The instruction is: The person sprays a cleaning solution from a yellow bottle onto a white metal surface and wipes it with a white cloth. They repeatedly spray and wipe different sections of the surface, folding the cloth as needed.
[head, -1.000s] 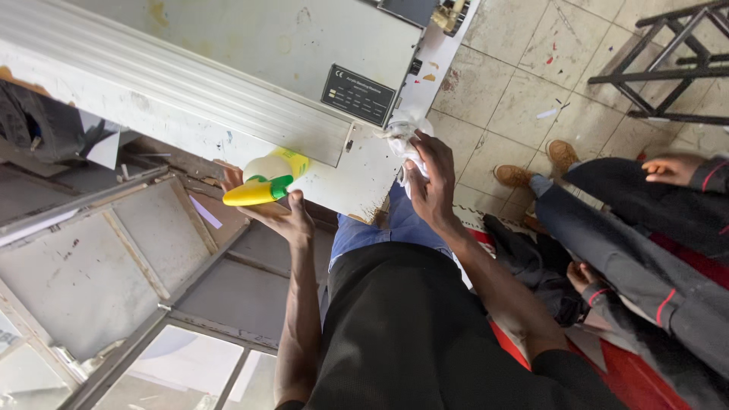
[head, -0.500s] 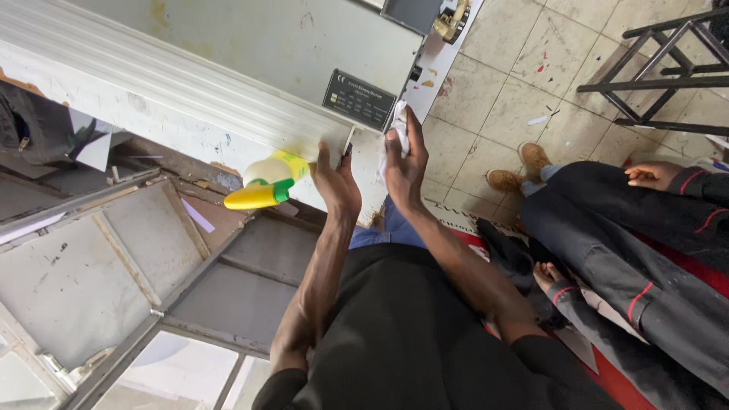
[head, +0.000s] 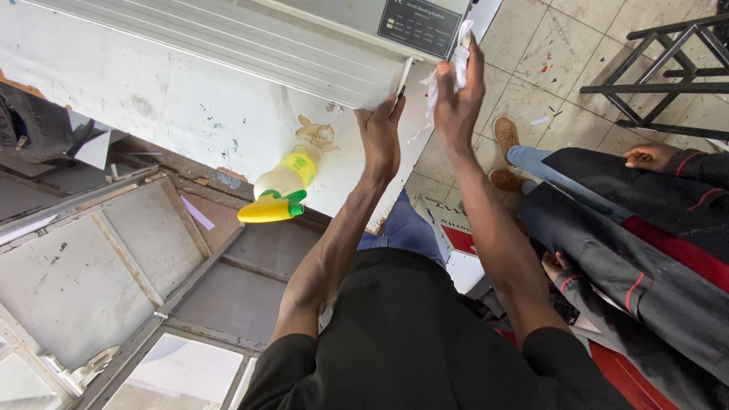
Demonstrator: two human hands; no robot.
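A: What is the right hand doing?
B: Its fingers are curled tight around a crumpled white cloth, pressing it against the corner of the white machine beside the dark label plate.
A: And the left hand?
B: It rests against the machine's lower edge, fingers held together and nearly straight, gripping nothing.
A: The spray bottle?
B: It lies on the white surface, well left of both hands, yellow nozzle pointing left.

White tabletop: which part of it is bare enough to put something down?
The white tabletop lies bare left of the spray bottle, below the ribbed casing. Near the corner it is crowded: left hand, right hand with cloth.
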